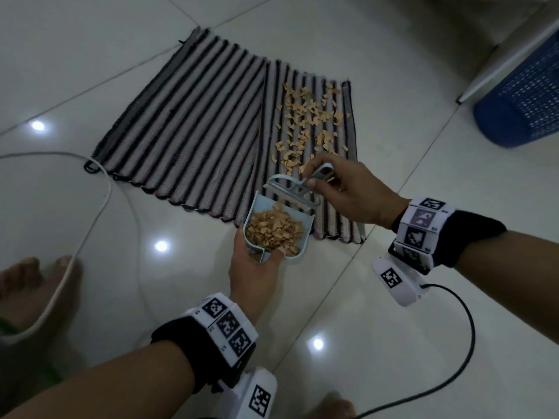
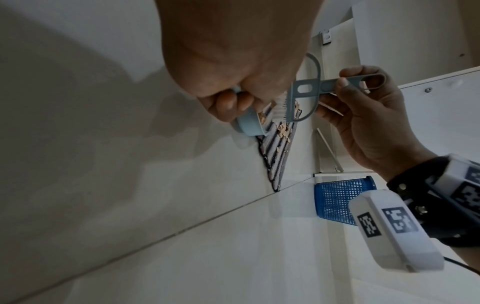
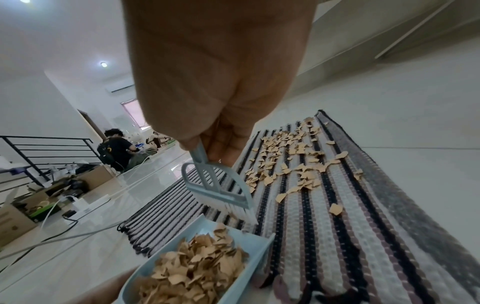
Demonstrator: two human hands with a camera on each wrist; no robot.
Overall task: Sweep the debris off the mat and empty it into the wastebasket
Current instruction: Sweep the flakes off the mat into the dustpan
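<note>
Sweeping is mid-course: your right hand [image 1: 344,192] pinches the brush [image 1: 298,189] at the mouth of the dustpan [image 1: 273,231], which your left hand [image 1: 254,267] grips. More debris [image 1: 308,116] lies on the mat [image 1: 193,128] beyond the dustpan; reach there next, then the wastebasket [image 1: 520,95].

A white cable [image 1: 90,225] is looped across the glossy tiled floor [image 1: 90,71], near a bare foot [image 1: 39,285] seen at the lower left edge. Ceiling lights are mirrored in the tiles as bright spots [image 1: 161,245]. In the right wrist view, a seated person [image 3: 116,148] in a dark shirt is seen far back beside a black railing [image 3: 39,148], with cardboard boxes [image 3: 88,181] and cables set along the floor in front.
</note>
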